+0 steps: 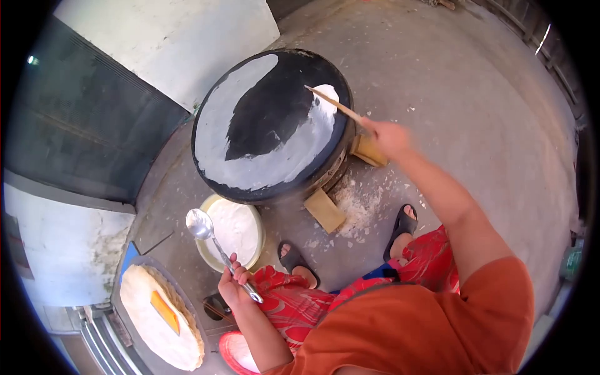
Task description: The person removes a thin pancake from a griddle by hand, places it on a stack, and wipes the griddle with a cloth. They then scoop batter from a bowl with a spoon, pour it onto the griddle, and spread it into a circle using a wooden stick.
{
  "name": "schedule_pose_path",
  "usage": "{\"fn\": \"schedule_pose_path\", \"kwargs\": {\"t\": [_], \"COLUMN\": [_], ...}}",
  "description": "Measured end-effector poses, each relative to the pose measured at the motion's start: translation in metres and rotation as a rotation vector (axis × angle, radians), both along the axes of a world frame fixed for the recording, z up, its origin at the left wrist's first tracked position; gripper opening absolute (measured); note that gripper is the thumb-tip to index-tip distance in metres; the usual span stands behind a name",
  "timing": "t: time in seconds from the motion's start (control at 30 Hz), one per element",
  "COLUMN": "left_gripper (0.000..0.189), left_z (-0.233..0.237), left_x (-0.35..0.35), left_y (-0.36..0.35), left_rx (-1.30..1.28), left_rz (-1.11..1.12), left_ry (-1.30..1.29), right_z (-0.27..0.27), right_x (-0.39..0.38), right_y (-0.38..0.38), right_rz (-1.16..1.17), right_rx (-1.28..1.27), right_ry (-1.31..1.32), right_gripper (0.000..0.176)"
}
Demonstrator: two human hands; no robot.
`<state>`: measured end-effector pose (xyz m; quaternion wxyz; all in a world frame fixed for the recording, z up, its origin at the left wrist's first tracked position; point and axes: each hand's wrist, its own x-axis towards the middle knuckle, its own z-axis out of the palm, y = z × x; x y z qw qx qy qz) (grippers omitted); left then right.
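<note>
A large round black griddle (269,115) stands ahead of me. Pale batter (259,170) coats it in a curved band along the left and front, with a thicker white patch at the right. My right hand (389,139) grips a thin wooden spreader (342,107), its far end at that patch. Closed round the handle of a metal ladle (200,225) is my left hand (235,284). The ladle's bowl is up, over the left rim of a tub (261,232) filled with white batter (234,226).
At lower left, a stack of thin round flatbreads (140,306) carries an orange flat piece (165,311). Wooden blocks (325,210) sit by the griddle's base, with pale crumbs (362,209) on the concrete floor (450,125). My sandaled feet are close to the tub and griddle.
</note>
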<state>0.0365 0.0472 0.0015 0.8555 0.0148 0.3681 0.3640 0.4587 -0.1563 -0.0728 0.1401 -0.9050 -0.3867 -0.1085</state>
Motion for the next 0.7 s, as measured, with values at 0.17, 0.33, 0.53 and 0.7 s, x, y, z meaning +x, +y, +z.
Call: {"fn": "schedule_pose_path", "kwargs": {"t": [0.17, 0.33, 0.53, 0.7], "left_gripper": [0.031, 0.033, 0.034, 0.036], "left_z": [-0.002, -0.003, -0.004, -0.008], "left_x": [0.01, 0.031, 0.04, 0.048], "left_y": [0.003, 0.001, 0.01, 0.011], "left_rx": [-0.033, -0.005, -0.116, -0.041], "left_rz": [0.024, 0.049, 0.083, 0.102], "left_ry": [0.016, 0.105, 0.06, 0.129], "right_z": [-0.002, -0.017, -0.006, -0.026], "right_x": [-0.005, 0.102, 0.1, 0.178], "right_y": [-0.029, 0.017, 0.018, 0.023], "right_rz": [0.501, 0.165, 0.354, 0.243], "right_rx": [-0.015, 0.031, -0.028, -0.076], "right_ry": [0.143, -0.006, 0.253, 0.094], "right_gripper": [0.053, 0.05, 0.055, 0.055]}}
